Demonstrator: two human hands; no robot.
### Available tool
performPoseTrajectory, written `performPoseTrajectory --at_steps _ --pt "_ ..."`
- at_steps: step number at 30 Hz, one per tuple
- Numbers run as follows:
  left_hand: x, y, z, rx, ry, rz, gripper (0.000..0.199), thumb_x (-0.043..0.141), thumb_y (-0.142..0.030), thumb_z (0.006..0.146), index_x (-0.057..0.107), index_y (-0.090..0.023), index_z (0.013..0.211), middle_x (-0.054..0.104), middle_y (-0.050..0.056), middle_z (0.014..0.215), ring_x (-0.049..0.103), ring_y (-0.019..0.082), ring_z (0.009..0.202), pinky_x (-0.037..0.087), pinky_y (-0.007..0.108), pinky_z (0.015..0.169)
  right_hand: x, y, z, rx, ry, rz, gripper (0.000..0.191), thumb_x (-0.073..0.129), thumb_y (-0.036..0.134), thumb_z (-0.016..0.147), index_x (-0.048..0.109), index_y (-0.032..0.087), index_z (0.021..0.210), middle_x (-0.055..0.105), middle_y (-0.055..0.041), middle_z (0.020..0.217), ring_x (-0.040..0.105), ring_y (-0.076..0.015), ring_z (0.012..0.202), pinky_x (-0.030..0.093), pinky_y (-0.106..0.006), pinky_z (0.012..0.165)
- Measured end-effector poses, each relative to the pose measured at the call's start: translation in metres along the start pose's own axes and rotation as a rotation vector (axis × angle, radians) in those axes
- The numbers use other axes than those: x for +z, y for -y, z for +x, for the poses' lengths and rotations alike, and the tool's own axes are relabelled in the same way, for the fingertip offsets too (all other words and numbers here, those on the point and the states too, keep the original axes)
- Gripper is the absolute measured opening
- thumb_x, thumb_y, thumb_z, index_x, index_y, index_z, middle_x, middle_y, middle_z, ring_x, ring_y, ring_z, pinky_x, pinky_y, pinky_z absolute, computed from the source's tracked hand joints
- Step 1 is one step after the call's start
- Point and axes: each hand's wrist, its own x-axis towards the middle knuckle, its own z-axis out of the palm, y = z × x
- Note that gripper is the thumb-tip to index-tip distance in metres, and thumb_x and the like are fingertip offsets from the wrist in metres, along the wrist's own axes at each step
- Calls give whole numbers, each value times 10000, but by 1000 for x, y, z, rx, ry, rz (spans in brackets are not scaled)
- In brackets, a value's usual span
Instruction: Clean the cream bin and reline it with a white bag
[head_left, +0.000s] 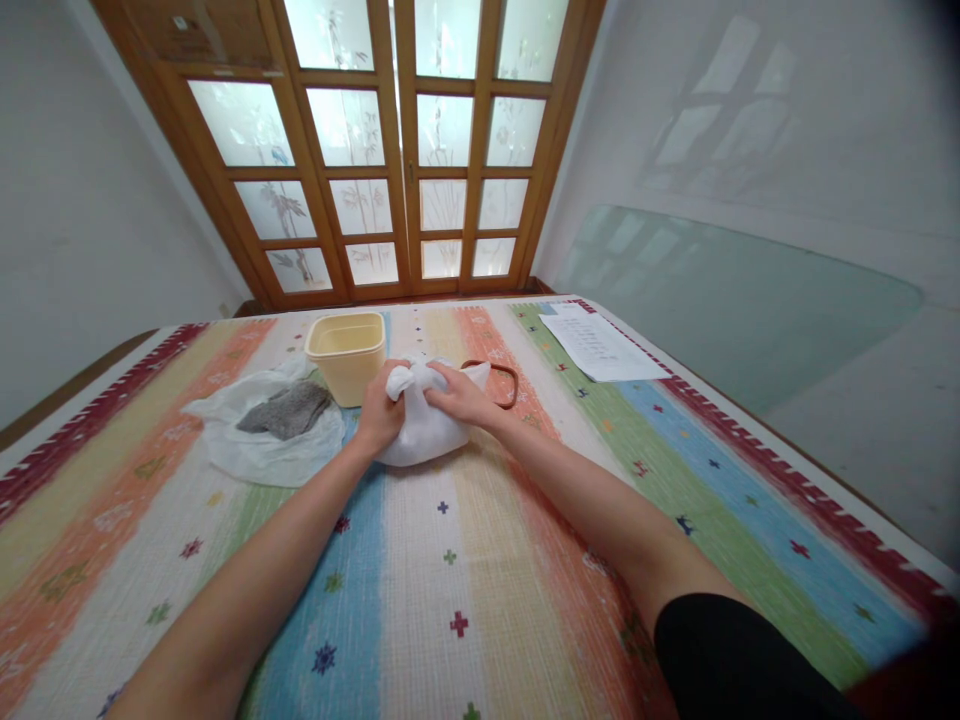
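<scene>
A white plastic bag (424,437) with a rounded, filled body rests on the striped tablecloth near the middle of the view. My left hand (381,408) is closed on the gathered top of the bag from the left. From the right, my right hand (456,393) grips the same bunched plastic, its fingers bent around it. What the bag holds is hidden. Just behind my left hand stands a pale yellow square container (347,362), its inside visible and without a lid. A brown loop-shaped handle (510,385) shows behind the right side of the bag.
On the left, a grey cloth (286,410) lies on a spread-out translucent plastic bag (247,462). Printed white papers (600,345) lie at the back right of the table, whose striped tablecloth (420,600) has a dark red border. Behind stand wooden glazed doors (409,170).
</scene>
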Motion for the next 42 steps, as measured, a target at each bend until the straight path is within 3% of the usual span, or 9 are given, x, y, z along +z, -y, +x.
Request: performPoseTrajectory --at_steps 4,8,11,15,21,28,33,36,42 --pt "-2 -10 6 68 55 0 274 484 -126 847 623 -222 1064 693 56 1059 657 217 1015 517 353 936 -4 1 4 65 -53 -3 189 616 342 848 662 219 984 713 -45 1030 650 -245 983 506 -362 910" --pt "-10 -20 13 137 45 3 380 515 -136 880 632 -210 1234 702 77 1216 648 233 1167 490 386 1050 -26 -2 15 89 -205 9 192 609 355 827 652 222 959 692 -18 954 627 -224 896 482 -326 803" --pt "-17 -20 18 87 -49 53 378 563 -210 931 621 -209 1304 705 85 1231 659 232 1146 507 382 1022 -54 -14 24 81 -391 -33 180 616 377 826 643 218 907 667 -10 890 601 -219 865 468 -324 800" --pt "-26 -14 24 21 -178 97 279 538 -224 958 652 -195 1211 708 75 1080 680 204 977 543 339 878 -89 -39 33 176 -673 33 237 604 442 826 604 222 914 637 -8 860 558 -201 820 460 -295 736" --pt "-38 -12 26 19 -329 238 157 536 -219 958 663 -211 1049 634 51 968 615 199 878 508 331 805 -116 -68 53 322 -953 246 214 523 427 828 509 235 922 585 3 842 503 -167 739 423 -263 653" --pt "-50 3 22 100 -450 419 157 559 -201 927 657 -210 1050 617 101 1067 573 299 1117 441 476 1053 -150 -96 87 301 -1107 104 250 498 377 847 568 209 1018 598 -26 921 535 -185 829 467 -290 724" --pt "-60 18 21 76 -544 470 239 616 -214 891 639 -215 1129 568 131 1262 512 331 1272 344 544 1173 -180 -118 83 372 -1286 -58 106 489 278 829 513 219 914 533 2 865 511 -179 818 461 -308 783" --pt "-63 27 20 16 -564 415 285 613 -222 890 603 -222 1174 513 146 1323 456 338 1345 278 562 1227 -183 -132 68 383 -1294 -135 83 511 250 810 484 228 885 521 16 844 500 -173 805 445 -308 803" --pt "-64 42 17 -17 -553 335 344 629 -272 884 518 -236 1208 445 163 1431 393 331 1449 260 572 1255 -165 -163 38 456 -1091 1 214 608 328 758 536 207 918 577 16 849 492 -167 777 450 -295 743"
